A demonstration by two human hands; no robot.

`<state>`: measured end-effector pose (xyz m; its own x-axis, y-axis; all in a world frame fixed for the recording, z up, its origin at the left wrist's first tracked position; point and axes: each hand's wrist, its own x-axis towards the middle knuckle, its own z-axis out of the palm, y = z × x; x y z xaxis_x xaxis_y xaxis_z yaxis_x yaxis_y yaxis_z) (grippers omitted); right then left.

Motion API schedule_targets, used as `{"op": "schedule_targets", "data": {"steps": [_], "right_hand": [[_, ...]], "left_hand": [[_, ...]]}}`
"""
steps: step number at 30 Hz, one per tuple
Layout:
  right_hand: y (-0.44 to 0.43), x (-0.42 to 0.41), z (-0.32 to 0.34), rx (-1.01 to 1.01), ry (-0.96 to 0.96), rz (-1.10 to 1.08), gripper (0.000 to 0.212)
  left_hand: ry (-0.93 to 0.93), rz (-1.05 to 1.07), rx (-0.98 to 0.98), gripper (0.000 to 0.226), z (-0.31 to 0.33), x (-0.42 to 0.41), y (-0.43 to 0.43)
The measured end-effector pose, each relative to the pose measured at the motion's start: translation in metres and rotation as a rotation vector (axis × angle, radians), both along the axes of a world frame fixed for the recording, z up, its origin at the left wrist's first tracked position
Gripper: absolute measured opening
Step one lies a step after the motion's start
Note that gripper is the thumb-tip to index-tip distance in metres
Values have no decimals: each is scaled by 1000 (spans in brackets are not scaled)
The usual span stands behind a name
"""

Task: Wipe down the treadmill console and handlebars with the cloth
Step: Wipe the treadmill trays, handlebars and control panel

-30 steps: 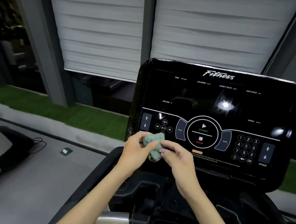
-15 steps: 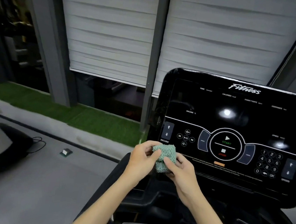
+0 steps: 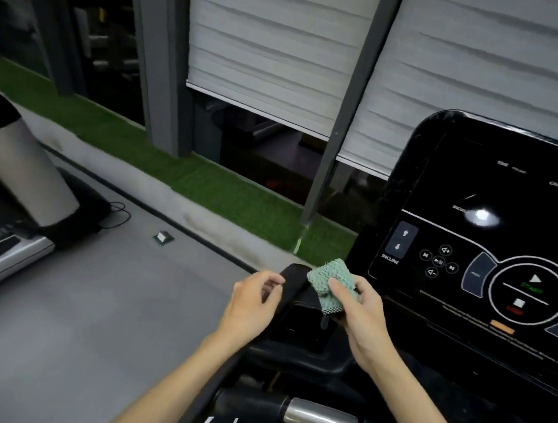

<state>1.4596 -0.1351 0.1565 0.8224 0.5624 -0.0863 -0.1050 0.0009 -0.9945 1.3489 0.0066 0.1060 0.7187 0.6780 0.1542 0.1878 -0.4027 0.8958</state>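
A folded green textured cloth (image 3: 330, 282) is held in my right hand (image 3: 360, 309), thumb on top, just left of the black treadmill console (image 3: 495, 241). The console's glossy panel shows incline arrows, media buttons and a round start/stop dial. My left hand (image 3: 254, 298) hovers beside the black left handlebar (image 3: 292, 281), fingers loosely curled, holding nothing. A silver grip sensor (image 3: 321, 419) lies on the front crossbar below my arms.
Another treadmill (image 3: 5, 217) stands at the far left on the grey floor, with a cable beside it. A small floor socket (image 3: 163, 237) sits mid-floor. A strip of green turf (image 3: 205, 183), grey pillars and lowered white blinds (image 3: 278, 39) lie behind.
My left hand has let go of the cloth and moved left of the handlebar. The cloth stays in my right hand. My view has swung left, so the console now sits at the right.
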Motion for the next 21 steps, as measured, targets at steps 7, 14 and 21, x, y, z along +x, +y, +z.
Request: {"op": "schedule_targets", "data": {"steps": [7,14,21], "right_hand": [[35,22,-36,-328,-106,141,20],[67,42,-86,-684,-274,325,23],[98,76,-105,-929,-1103,367,28]], "left_hand": [[217,-48,310,40,-88,-44,16],[377,-180,434,56,-131,-56,14],[344,-172,415,58,-141,-56,8]]}}
